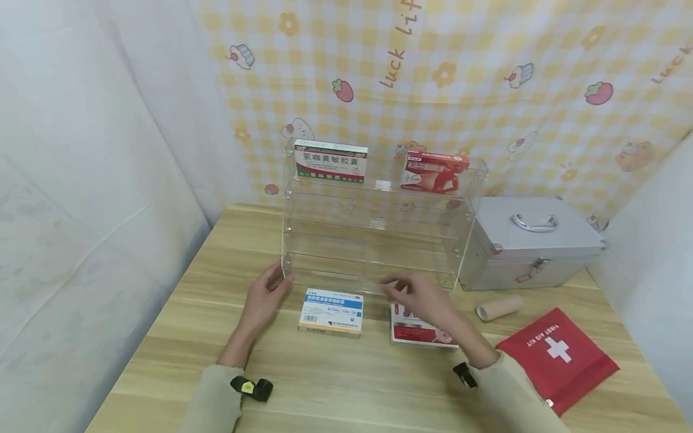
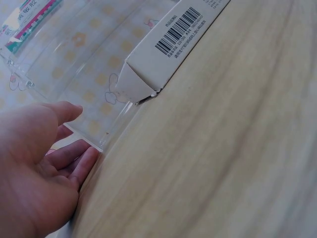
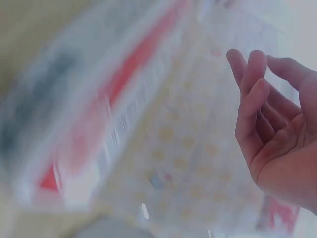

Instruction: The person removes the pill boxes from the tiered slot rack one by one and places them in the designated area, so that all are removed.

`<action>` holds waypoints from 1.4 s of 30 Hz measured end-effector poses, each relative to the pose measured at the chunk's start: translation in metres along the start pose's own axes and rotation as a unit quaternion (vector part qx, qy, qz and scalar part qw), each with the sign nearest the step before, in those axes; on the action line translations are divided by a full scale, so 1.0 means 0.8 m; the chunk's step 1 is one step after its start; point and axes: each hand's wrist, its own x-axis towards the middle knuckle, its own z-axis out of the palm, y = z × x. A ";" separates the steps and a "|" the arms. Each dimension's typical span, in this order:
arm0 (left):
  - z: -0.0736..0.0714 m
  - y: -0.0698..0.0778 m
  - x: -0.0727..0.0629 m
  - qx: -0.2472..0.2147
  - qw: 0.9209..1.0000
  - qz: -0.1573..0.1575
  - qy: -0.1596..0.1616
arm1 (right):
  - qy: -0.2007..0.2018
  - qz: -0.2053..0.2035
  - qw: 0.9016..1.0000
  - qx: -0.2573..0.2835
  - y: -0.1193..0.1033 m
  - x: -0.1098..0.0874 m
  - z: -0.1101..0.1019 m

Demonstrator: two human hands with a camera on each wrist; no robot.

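Note:
A clear acrylic rack [image 1: 373, 240] with several tiers stands on the wooden table. My left hand [image 1: 266, 293] grips its lower left corner, thumb in front and fingers round the side edge [image 2: 100, 148]. In front of the rack's lowest tier hovers my right hand [image 1: 419, 293], fingers loosely bent, with nothing visible between them in the right wrist view. Below that hand lies a red-and-white medicine box [image 1: 417, 334], partly covered by it. A white-and-blue medicine box [image 1: 331, 311] lies nearer the left hand. The top tier bears a green-and-white medicine box [image 1: 331, 162] and a red medicine box [image 1: 434, 173].
A silver case [image 1: 533, 240] with a handle stands right of the rack. Before it lie a cardboard tube [image 1: 500, 307] and a red first aid pouch [image 1: 560, 355]. Behind hangs a yellow checked cloth [image 1: 433, 90]. The wooden table [image 1: 335, 385] has its left edge near my left arm.

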 end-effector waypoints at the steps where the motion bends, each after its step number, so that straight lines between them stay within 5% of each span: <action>1: 0.000 0.001 0.000 0.002 1.000 -0.001 -0.001 | 0.004 -0.008 1.000 0.004 0.002 -0.003 -0.011; 10: -0.001 0.001 0.001 0.012 1.000 0.010 -0.002 | 0.083 -0.058 0.994 -0.033 0.003 -0.008 -0.123; 22: -0.001 -0.002 -0.001 0.014 1.000 0.007 0.000 | 0.194 -0.078 0.969 -0.129 -0.057 0.014 -0.249; 30: 0.000 -0.004 0.000 0.013 1.000 0.016 0.003 | 0.191 -0.060 0.958 -0.205 -0.084 0.035 -0.281; 42: 0.001 -0.003 -0.002 0.013 1.000 0.009 0.008 | 0.127 0.019 0.969 -0.209 -0.081 0.058 -0.294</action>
